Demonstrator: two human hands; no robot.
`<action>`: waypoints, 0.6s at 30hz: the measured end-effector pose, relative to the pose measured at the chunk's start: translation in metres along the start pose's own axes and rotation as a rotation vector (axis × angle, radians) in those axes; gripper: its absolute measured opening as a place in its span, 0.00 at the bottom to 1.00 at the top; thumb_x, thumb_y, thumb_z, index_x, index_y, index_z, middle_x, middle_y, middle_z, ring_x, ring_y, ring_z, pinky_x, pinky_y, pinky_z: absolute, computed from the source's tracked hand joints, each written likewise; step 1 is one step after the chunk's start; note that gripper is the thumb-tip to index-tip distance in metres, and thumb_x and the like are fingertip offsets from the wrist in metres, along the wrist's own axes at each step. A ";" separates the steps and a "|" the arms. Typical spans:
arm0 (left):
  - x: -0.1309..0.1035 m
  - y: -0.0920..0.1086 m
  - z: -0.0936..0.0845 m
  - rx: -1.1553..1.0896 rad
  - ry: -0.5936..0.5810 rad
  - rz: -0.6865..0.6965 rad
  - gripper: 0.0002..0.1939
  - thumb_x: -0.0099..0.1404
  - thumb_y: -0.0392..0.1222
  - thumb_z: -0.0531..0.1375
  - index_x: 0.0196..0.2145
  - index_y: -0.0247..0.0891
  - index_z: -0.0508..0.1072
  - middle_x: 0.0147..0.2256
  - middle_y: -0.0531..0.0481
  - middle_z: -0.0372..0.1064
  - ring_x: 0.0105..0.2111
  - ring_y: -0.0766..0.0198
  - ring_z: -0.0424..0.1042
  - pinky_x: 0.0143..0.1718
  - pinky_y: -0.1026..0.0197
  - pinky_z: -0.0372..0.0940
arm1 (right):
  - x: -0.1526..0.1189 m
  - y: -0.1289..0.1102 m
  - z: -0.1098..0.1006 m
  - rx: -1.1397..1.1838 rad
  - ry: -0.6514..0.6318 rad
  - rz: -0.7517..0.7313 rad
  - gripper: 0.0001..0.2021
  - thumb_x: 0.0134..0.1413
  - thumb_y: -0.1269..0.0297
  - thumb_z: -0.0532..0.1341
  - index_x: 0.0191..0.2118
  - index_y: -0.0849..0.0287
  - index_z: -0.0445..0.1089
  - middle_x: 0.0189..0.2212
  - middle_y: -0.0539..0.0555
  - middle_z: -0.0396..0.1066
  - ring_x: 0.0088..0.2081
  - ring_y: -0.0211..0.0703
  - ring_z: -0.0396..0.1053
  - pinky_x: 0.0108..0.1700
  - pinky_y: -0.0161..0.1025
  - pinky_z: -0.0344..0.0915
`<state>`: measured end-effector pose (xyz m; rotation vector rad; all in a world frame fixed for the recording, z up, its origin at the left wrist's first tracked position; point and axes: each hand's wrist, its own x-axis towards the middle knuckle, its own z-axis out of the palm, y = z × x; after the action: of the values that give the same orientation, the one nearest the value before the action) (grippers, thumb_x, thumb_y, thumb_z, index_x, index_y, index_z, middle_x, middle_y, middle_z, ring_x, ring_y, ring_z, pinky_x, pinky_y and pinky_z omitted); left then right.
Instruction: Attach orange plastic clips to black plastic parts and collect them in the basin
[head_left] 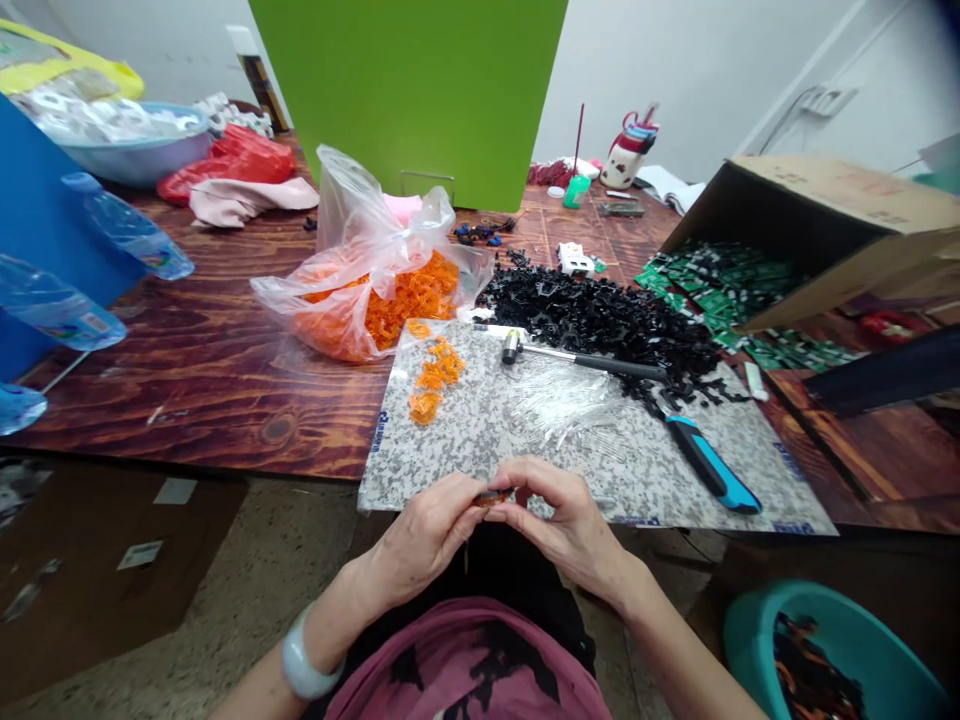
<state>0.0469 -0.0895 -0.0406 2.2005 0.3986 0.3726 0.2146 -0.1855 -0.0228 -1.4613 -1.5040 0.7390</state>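
Observation:
Close to the table's front edge, my left hand [442, 515] and my right hand [551, 510] meet, both with fingers closed on one small orange-and-black plastic part [493, 498]. Fingers cover much of it. Beyond them lies a grey speckled board [465, 450]. It bears a few loose orange plastic pieces [439, 365], a heap of thin clear-silvery pins [562, 400], a small hammer [585, 360] with a black grip, and blue-and-black handled pliers [709, 462]. A large pile of black plastic parts [600, 310] spreads over the board's back edge.
An open plastic bag [337, 290] of orange pieces sits behind left. At right, a tipped cardboard box [825, 220] spills green-and-white parts [720, 285]. A teal tub [847, 630] with orange-and-black pieces stands low right. A green panel [412, 100] rises at the back; blue bottles [131, 225] lie left.

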 end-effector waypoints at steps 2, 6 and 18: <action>0.000 -0.001 0.002 -0.007 -0.010 0.015 0.15 0.70 0.38 0.45 0.46 0.37 0.68 0.36 0.45 0.71 0.37 0.60 0.70 0.41 0.60 0.65 | -0.003 0.001 0.001 -0.021 0.017 -0.010 0.07 0.58 0.61 0.59 0.40 0.57 0.70 0.34 0.53 0.71 0.34 0.39 0.67 0.36 0.36 0.65; -0.001 -0.002 0.004 -0.035 -0.002 0.005 0.16 0.68 0.39 0.50 0.52 0.40 0.65 0.43 0.45 0.72 0.42 0.60 0.72 0.45 0.61 0.66 | -0.016 0.001 -0.008 -0.050 0.088 0.056 0.07 0.56 0.61 0.60 0.37 0.58 0.71 0.30 0.51 0.71 0.31 0.38 0.66 0.35 0.35 0.64; 0.005 -0.029 -0.001 -0.120 0.131 -0.095 0.14 0.68 0.45 0.50 0.47 0.42 0.69 0.28 0.53 0.72 0.27 0.66 0.72 0.32 0.68 0.67 | -0.280 0.100 -0.140 -0.665 0.633 1.020 0.15 0.38 0.46 0.59 0.18 0.52 0.67 0.19 0.54 0.72 0.23 0.54 0.71 0.28 0.47 0.67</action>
<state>0.0468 -0.0694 -0.0623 2.0387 0.5364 0.4786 0.3600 -0.4692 -0.1034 -2.6980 -0.4293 0.2263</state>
